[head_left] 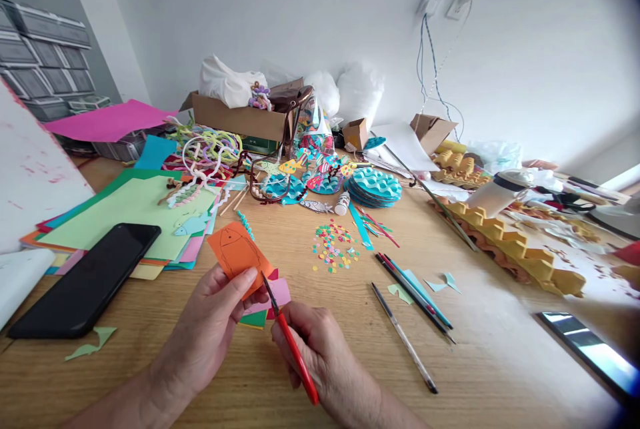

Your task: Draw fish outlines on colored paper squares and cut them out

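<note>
Between the thumb and fingers of my left hand (210, 322) is a piece of orange paper (237, 249) with a fish outline drawn on it in dark line. My right hand (320, 342) grips red-handled scissors (295, 352), whose blades point up and left and meet the paper's lower right edge. How far the blades are parted is hard to tell. Beneath the hands lie small pink paper pieces (277, 294), with green and red ones beside them. A light blue paper fish (191, 224) rests on the stack of coloured sheets (135, 212) to the left.
A black phone (90, 282) lies at left, another phone (593, 352) at right. Pens and pencils (415, 299) and confetti dots (335, 246) lie on the wooden table. Behind stand blue wavy discs (373, 187), pipe cleaners (215, 149) and a cardboard box (240, 116). Yellow egg trays (520, 239) are at right.
</note>
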The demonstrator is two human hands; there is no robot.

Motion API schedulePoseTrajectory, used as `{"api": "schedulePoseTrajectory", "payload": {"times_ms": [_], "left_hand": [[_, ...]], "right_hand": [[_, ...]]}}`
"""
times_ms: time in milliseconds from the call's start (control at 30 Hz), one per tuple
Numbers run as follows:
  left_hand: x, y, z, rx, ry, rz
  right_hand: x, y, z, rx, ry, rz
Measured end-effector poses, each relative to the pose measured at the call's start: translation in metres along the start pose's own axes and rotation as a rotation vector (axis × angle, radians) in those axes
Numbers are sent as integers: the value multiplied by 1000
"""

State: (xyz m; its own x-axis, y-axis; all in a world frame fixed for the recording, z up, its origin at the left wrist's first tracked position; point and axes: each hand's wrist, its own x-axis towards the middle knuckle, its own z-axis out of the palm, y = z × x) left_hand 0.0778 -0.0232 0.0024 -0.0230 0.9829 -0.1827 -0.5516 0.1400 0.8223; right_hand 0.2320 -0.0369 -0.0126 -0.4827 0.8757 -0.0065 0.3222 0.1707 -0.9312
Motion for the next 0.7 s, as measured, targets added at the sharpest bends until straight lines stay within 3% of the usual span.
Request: {"api": "schedulePoseTrajectory", "payload": {"times_ms": [700], "left_hand": [[1, 6, 2, 159, 8, 44]], "right_hand": [[0, 1, -1, -80, -7, 17]]}}
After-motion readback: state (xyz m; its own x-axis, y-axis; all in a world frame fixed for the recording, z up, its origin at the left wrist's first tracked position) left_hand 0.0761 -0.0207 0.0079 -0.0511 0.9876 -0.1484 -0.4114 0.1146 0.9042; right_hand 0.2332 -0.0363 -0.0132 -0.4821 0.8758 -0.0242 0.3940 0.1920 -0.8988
